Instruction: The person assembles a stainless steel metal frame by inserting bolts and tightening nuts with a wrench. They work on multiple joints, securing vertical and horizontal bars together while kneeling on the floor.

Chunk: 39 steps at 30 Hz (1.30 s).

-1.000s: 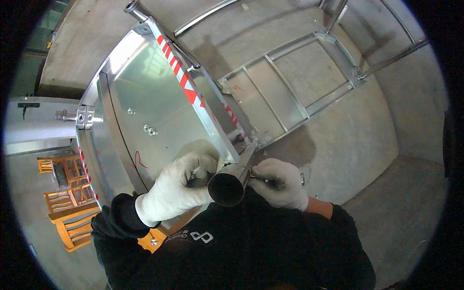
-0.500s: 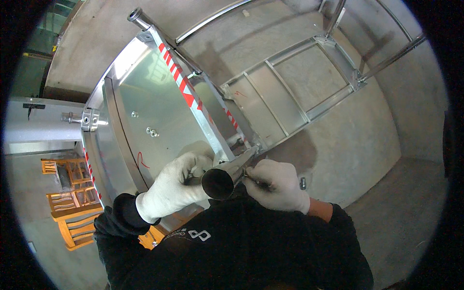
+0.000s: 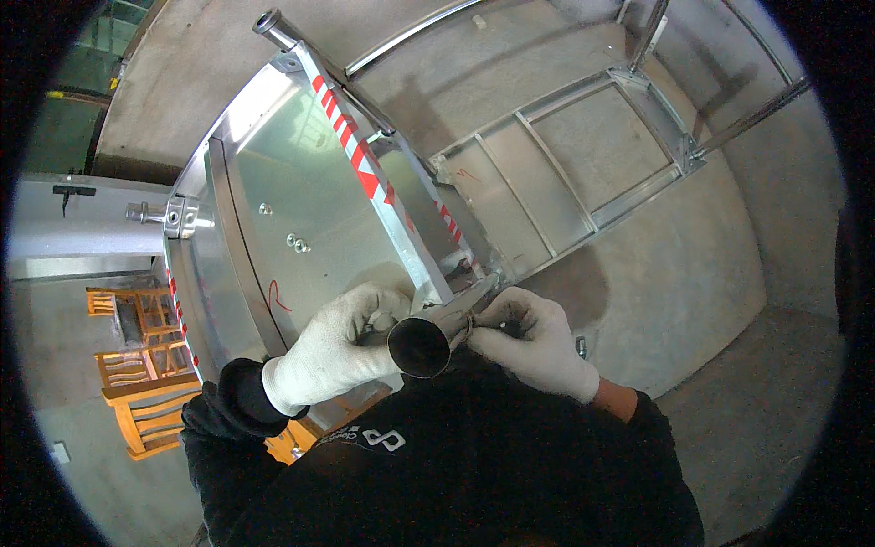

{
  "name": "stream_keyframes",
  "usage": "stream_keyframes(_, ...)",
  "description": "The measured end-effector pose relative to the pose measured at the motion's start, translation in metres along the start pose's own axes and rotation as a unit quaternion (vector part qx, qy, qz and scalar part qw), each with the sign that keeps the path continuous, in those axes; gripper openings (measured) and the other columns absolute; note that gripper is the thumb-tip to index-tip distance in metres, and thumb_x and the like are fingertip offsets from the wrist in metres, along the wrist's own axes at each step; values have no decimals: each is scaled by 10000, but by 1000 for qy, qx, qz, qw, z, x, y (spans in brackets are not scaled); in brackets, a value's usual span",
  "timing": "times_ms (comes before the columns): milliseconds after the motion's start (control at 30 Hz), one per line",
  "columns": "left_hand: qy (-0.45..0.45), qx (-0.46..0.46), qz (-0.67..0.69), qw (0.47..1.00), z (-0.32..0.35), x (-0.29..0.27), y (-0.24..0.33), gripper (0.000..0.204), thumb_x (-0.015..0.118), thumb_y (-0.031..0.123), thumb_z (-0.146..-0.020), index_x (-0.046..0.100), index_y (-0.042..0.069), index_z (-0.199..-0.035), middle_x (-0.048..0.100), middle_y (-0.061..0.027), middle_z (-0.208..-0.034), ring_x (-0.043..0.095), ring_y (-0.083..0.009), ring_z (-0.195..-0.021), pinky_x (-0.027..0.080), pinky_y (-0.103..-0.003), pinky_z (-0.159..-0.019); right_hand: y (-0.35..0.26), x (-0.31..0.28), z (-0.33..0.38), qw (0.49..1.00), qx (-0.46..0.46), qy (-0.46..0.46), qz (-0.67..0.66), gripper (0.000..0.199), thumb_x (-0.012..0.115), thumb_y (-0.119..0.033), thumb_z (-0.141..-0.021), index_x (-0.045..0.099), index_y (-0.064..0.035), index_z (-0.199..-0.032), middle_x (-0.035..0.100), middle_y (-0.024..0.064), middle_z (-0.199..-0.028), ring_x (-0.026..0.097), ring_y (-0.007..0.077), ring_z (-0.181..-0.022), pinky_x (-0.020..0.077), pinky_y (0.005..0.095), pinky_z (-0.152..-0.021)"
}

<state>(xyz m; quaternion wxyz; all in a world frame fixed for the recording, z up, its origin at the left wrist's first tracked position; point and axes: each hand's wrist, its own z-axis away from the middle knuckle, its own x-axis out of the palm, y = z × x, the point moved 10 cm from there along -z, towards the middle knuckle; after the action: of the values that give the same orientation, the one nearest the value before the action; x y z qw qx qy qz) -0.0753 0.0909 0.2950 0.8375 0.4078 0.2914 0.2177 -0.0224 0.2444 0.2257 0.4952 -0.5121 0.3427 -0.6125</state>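
A round metal tube points its dark open end toward me, beside the lower end of a metal frame bar with red-and-white striped tape. My left hand, in a white glove, grips the tube from its left side with the fingers bent; part of them is behind it. On the other side my right hand, also gloved in white, has thumb and forefinger pinched close against the tube. A small dark piece shows at those fingertips, too small to name.
Left of the bar lies a broad sheet-metal panel with several small round fittings. Behind, a metal frame with crossbars rests on the concrete floor. Wooden chairs stand at the left. Metal rails rise at the far right.
The whole view has shifted slightly. My right hand has turned at the tube's side, its thumb and forefinger now more visible. My left hand keeps its grip.
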Motion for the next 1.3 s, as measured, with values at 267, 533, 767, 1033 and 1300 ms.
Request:
stream_keyframes(267,-17,-78,35,996,3,3,-7,456,817,282,-785,569,-6,-1038,589,9,-883,523,-65,-819,452,-225,-733,-30,-2,5,976,-136,19,171,125,712,-71,-803,615,3,-829,653,110,-733,608,105,-647,499,271,-611)
stream_keyframes(533,-12,-55,20,998,4,1,3,371,802,246,-805,593,10,-1001,589,15,-845,523,-52,-768,455,-224,-703,11,-5,2,996,93,-12,-10,128,720,-71,-809,626,-21,-879,634,15,-718,557,51,-612,435,222,-529)
stream_keyframes(767,-43,-44,180,982,5,9,-6,428,741,170,-853,586,10,-1219,641,-13,-989,571,-66,-819,467,-215,-728,25,-2,1,988,105,-19,-115,134,722,-71,-812,608,-32,-870,624,4,-759,534,30,-634,415,202,-532)
stream_keyframes(1033,-50,-63,240,967,7,7,-9,440,716,62,-859,550,-25,-1257,649,-93,-1128,623,-115,-965,513,-250,-832,-16,-1,1,991,-111,10,70,132,710,-50,-809,595,-1,-851,645,46,-799,572,68,-734,482,239,-667)
stream_keyframes(1300,-37,-93,250,963,10,6,-26,486,720,35,-845,515,-58,-1275,647,-136,-1132,652,-165,-971,541,-293,-869,-23,-2,3,981,-122,16,151,135,723,-69,-792,604,-18,-830,647,86,-770,629,157,-678,500,293,-630)
